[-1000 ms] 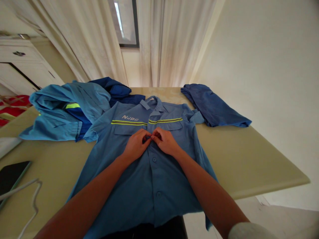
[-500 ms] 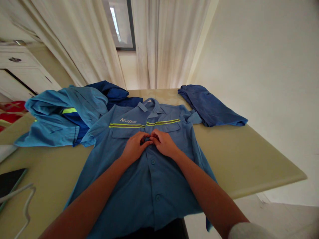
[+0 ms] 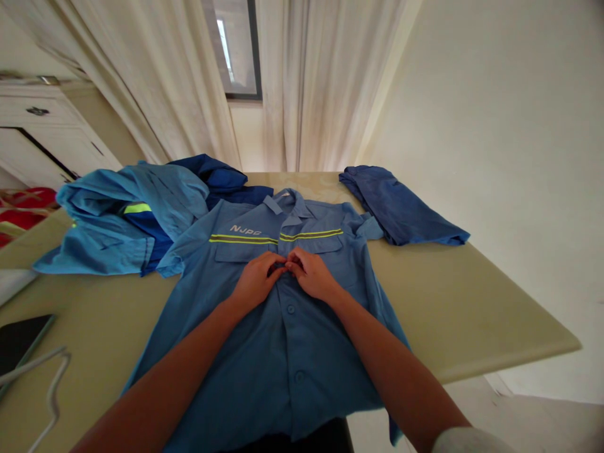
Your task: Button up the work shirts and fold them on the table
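A blue work shirt with yellow-green stripes and white lettering lies front up, its collar toward the far side. My left hand and my right hand meet at its front placket, just below the chest stripe. Both are closed, fingertips pinching the placket cloth; a button there, if any, is hidden by the fingers. Lower down the placket, two buttons show, an upper button and a lower button. The shirt's hem hangs over the near table edge.
Crumpled light-blue garments and a dark-blue garment lie at left. Folded dark-blue trousers rest at the right back of the table. At the left edge are a dark phone or tablet and a white cable.
The view has shifted slightly, so everything sits a little differently in the picture. Both hands stay pinched at the same spot on the placket, fingertips slightly closer together.
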A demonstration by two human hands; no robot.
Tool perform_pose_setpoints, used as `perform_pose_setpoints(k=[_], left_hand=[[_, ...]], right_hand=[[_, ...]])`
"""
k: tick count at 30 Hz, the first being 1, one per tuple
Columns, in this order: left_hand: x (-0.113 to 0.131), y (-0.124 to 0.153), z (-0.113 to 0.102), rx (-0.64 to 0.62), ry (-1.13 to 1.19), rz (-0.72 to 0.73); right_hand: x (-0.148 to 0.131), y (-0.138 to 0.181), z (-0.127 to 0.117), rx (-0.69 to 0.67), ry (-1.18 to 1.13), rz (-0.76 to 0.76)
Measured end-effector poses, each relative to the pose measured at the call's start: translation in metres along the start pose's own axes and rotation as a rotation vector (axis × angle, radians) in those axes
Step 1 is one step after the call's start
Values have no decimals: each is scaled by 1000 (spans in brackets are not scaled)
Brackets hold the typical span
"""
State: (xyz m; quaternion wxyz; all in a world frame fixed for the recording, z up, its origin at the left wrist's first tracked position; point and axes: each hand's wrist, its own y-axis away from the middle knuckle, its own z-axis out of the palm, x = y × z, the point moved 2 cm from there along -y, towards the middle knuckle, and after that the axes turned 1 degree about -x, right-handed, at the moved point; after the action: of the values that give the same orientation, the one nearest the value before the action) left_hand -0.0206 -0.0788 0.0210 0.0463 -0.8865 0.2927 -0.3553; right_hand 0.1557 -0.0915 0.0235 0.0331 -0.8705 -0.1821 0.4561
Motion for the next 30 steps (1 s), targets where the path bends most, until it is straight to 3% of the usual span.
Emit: perform_pose_setpoints(k=[13, 30], left_hand=[[24, 2, 0, -11, -629, 58], [21, -1, 5, -13, -591, 91]], right_hand=[[-7, 1, 7, 10, 150, -15], [-2, -2, 2, 98, -93, 136]])
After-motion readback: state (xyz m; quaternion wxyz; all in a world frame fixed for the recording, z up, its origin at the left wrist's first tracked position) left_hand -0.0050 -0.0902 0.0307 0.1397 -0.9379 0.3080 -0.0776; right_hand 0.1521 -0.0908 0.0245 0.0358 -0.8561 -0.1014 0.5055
